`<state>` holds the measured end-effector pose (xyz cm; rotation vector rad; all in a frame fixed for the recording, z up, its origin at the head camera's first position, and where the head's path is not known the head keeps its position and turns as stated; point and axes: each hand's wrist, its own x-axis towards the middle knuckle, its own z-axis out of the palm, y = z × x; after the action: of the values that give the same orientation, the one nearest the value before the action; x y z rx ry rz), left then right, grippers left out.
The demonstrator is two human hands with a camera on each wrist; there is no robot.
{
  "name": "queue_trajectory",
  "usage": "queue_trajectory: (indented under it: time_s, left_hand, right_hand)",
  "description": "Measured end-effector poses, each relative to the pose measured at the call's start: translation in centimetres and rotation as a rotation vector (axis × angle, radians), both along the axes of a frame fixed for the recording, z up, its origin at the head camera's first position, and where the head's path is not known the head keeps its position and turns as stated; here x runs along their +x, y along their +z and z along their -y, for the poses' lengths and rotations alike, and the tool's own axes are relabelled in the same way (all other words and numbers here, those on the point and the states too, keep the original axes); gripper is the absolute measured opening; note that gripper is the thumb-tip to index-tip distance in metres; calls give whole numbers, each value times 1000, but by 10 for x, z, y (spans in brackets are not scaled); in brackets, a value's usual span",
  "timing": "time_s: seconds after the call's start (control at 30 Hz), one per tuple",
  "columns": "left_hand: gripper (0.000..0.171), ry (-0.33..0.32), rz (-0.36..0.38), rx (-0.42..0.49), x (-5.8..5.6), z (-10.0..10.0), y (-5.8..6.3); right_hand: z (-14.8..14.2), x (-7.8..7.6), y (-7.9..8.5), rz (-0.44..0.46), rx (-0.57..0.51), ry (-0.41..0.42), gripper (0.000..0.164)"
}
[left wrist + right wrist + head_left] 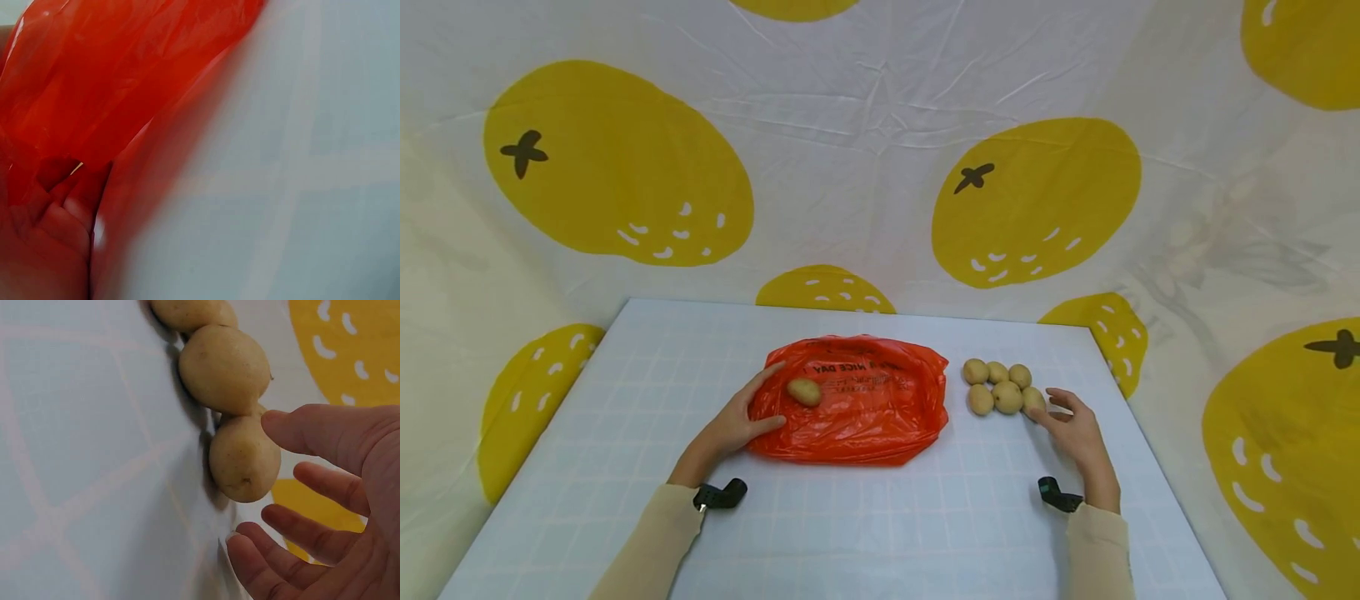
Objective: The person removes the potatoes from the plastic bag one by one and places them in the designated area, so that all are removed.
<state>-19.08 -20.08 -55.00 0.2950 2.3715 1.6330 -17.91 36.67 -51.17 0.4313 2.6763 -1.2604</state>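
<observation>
On the table lies a red plastic bag (880, 425) with dark printing, crumpled and spread flat. One potato (805, 392) shows at the bag's left part. My left hand (741, 421) grips the bag's left edge, thumb toward the front and fingers toward the back; in the left wrist view red plastic (125, 75) covers part of the hand. To the bag's right sits a cluster of several potatoes (1007, 397) in two rows. Fingers spread, my right hand (1075, 429) reaches around the cluster's rightmost potato (245, 459), thumb tip right at its side.
The table (880, 533) wears a pale checked cover. Behind it and at both sides hangs a white cloth (850, 192) printed with large yellow fruit. A dark wrist camera (722, 494) sits on the left wrist, another camera (1058, 496) on the right.
</observation>
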Motion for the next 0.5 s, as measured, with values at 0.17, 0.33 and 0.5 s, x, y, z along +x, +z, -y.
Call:
queue_trajectory:
  time_s: [0.17,0.33,0.5]
  left_hand:
    - [87,0,2,0,-1,1,-2]
    - [88,-6,-9,-3,-1,1,-2]
    - [87,-12,-25,5,0,1,-1]
  right_hand:
    - [0,1,8,-11,50,77,85]
    - [4,4,25,-63,83,137,83]
    - [16,5,43,-161,87,205,78]
